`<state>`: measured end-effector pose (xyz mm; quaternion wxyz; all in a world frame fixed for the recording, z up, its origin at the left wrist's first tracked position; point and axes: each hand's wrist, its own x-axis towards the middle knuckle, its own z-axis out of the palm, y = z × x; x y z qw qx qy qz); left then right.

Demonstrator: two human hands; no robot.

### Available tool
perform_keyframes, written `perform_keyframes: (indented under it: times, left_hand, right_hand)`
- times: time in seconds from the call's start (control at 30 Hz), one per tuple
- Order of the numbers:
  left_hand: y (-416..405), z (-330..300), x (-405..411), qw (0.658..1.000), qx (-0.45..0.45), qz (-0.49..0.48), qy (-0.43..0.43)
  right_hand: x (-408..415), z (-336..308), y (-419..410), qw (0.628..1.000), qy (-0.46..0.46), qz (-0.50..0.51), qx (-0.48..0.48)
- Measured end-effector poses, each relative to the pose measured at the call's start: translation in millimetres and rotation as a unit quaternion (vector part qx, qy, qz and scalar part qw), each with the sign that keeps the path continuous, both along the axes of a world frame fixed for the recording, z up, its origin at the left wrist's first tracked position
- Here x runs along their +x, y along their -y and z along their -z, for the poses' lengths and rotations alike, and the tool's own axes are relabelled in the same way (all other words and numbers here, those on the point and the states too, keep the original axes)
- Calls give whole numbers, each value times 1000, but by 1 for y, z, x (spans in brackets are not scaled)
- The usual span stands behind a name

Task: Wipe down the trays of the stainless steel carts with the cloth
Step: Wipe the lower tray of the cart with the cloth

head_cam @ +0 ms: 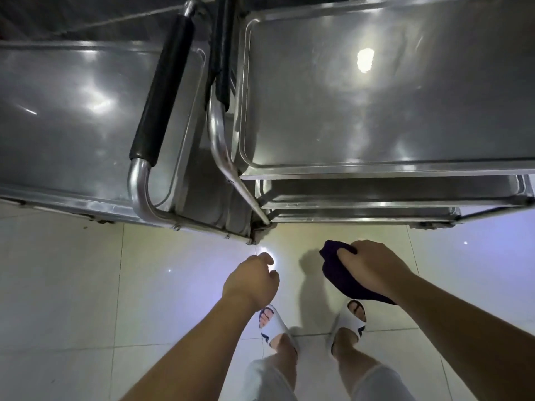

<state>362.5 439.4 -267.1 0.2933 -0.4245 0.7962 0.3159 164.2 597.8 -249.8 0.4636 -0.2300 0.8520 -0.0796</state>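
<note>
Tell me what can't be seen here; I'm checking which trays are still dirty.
- Right cart's lower trays: head view, mostly covered by the top tray.
- Left cart's tray: cut off at the left edge.
- Smears: lost in glare.
- Cloth: partly under the right hand.

pale tiled floor [72, 285], white slide sandals [272, 325], light trouser legs [266, 380]

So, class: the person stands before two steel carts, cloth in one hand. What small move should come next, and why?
Probably lift the right hand forward to lay the cloth on the right cart's top tray. The cloth is gripped but hangs over the floor, touching no tray, and that tray lies straight ahead of it. The left hand holds nothing.
</note>
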Motion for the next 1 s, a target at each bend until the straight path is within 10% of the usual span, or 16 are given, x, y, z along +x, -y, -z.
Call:
perform_keyframes:
  times: [0.43,0.7,1.0]
  left_hand:
    - [99,174,-28,976,-122,-137,-120]
    - [142,241,-64,892,-186,-229,-342]
    - [144,257,-96,736,-86,-302,-600]
  right_hand:
    - [-7,189,87,989,-84,-13,-118]
    - [-36,246,159,897,-363,-91,-236]
    - [-4,317,193,839,-443,-177,-262]
